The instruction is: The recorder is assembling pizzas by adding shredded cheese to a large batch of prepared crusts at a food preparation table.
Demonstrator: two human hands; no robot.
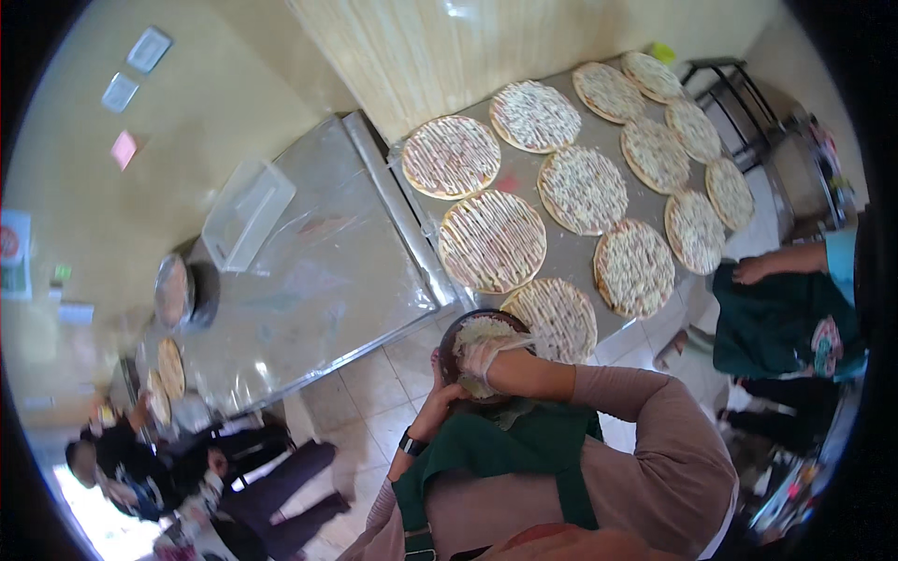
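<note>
A dark round bowl (452, 348) with white shredded cheese (488, 327) in it is held close to my body. My left hand (438, 400) grips the bowl's near left side. Inside the bowl is my right hand (485, 363), in a clear plastic glove; its fingers are down in the cheese and hidden. Just beyond the bowl, a round pizza (558, 318) with pale sauce stripes lies at the table's near edge. Two more striped pizzas (492, 241) lie farther left, one behind the other. Pizzas thickly covered with shredded cheese (634, 269) fill the table's middle and right.
The pizzas lie on a grey metal table (513, 178). A second table (309, 290), plastic-covered, adjoins it on the left, bearing a clear plastic bin (248, 215) and a round metal bowl (175, 292). People stand at lower left (140, 467) and at right (786, 318).
</note>
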